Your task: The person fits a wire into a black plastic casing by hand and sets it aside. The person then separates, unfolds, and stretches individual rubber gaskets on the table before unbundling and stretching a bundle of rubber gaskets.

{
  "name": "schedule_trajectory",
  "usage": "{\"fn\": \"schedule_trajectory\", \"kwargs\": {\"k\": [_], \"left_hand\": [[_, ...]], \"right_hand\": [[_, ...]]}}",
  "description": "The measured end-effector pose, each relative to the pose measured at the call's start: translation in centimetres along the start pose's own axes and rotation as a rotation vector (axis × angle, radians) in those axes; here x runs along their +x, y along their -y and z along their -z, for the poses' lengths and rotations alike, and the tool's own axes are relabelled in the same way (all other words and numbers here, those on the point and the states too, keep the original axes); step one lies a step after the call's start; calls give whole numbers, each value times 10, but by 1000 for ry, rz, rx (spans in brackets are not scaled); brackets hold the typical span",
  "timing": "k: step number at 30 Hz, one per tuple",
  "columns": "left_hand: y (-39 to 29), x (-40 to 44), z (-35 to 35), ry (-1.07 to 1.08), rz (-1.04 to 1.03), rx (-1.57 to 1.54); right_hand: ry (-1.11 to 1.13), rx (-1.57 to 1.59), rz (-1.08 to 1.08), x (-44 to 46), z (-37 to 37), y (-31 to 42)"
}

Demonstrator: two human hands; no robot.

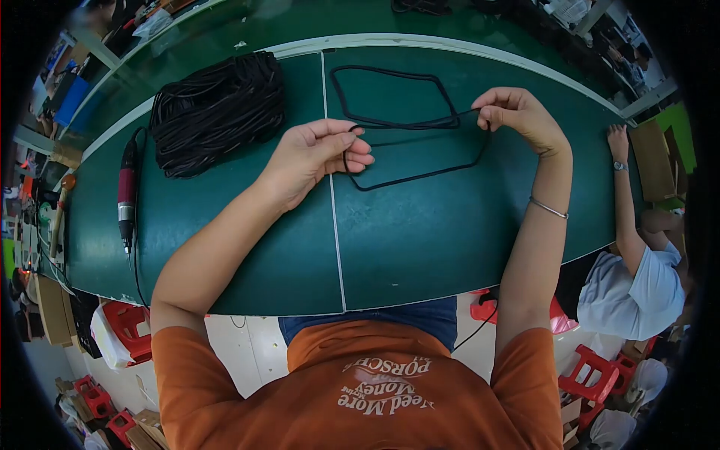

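Note:
A thin black rubber-like loop point(420, 178) hangs in a rough rectangle between my two hands, above the green table. My left hand point(322, 154) pinches its left end between thumb and index finger, the other fingers loosely curled. Its upper right corner is pinched by the thumb and fingertips of my right hand point(510, 116). Just beyond, more black loops point(394, 71) lie on the table, partly behind the held one. To the left of my left hand sits a large bundle of black loops point(217, 112).
A red and silver handheld power tool point(127, 191) with a cable lies at the left of the green table point(270, 262). At the right, a co-worker's arm point(626, 202) rests along the table edge near a cardboard box point(656, 161). Red stools point(589, 375) stand below.

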State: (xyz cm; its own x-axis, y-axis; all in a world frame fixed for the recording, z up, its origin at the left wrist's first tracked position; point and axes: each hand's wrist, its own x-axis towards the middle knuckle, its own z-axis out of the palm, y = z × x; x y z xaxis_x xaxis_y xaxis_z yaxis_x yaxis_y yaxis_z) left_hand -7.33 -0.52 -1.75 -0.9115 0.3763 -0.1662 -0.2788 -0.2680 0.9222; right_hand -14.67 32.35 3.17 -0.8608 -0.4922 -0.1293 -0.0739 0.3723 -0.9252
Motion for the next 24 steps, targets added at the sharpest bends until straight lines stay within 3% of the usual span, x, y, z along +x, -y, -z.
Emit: {"fn": "schedule_trajectory", "kwargs": {"k": [5, 8, 9, 11, 13, 15, 19, 24], "left_hand": [[-21, -14, -12, 30, -585, 349], [-19, -15, -9, 212, -746, 630], [-19, -17, -11, 242, -715, 760], [-18, -16, -12, 414, -813, 1091], [-14, -15, -12, 483, -814, 1130], [-13, -16, -12, 432, -742, 1019], [-2, -7, -7, -24, -750, 1131], [5, -4, 0, -135, -697, 1215]], "right_hand": [[-43, 32, 235, -17, 7, 9], [73, 13, 238, -24, 14, 11], [147, 18, 211, -25, 14, 11], [108, -46, 151, -23, 14, 11], [72, -107, 91, -21, 13, 8], [33, -179, -20, -18, 12, 5], [26, -285, -135, -11, 2, 4], [59, -595, -233, 3, -24, 10]]}}
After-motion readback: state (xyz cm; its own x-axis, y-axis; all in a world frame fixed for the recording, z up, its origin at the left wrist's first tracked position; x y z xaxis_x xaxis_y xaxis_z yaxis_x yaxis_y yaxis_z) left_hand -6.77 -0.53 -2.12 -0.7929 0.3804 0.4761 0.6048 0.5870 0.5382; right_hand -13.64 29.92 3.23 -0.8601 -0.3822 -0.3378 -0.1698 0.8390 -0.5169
